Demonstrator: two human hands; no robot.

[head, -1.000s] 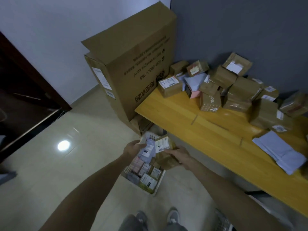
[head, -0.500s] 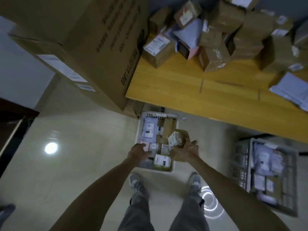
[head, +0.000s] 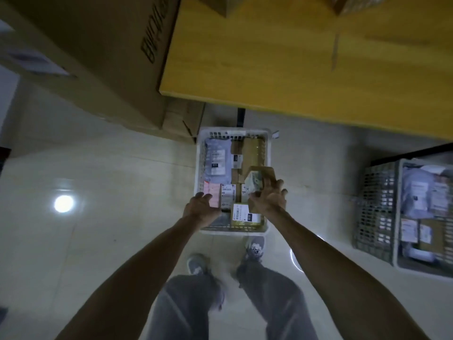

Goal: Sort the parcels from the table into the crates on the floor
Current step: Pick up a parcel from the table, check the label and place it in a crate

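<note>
A white crate [head: 199, 153] stands on the floor below me, packed with several labelled boxes and a grey mailer bag [head: 218, 157]. My right hand [head: 268, 200] grips a small brown cardboard parcel [head: 259, 179] just above the crate's right side. My left hand [head: 199, 209] hovers over the crate's near left corner beside a pink box [head: 212, 193], fingers loosely curled and holding nothing. The yellow wooden table [head: 294, 69] fills the top of the view; only the bottoms of two parcels show at its far edge.
A large cardboard carton [head: 98, 52] stands at the left of the table. A second grey crate [head: 377, 212] with mailer bags sits on the floor at the right. My feet are just behind the white crate. Pale tiled floor spreads to the left.
My head has tipped further down, so the table's parcels have left the view. Both hands have lowered over the white crate, the right still carrying the brown parcel.
</note>
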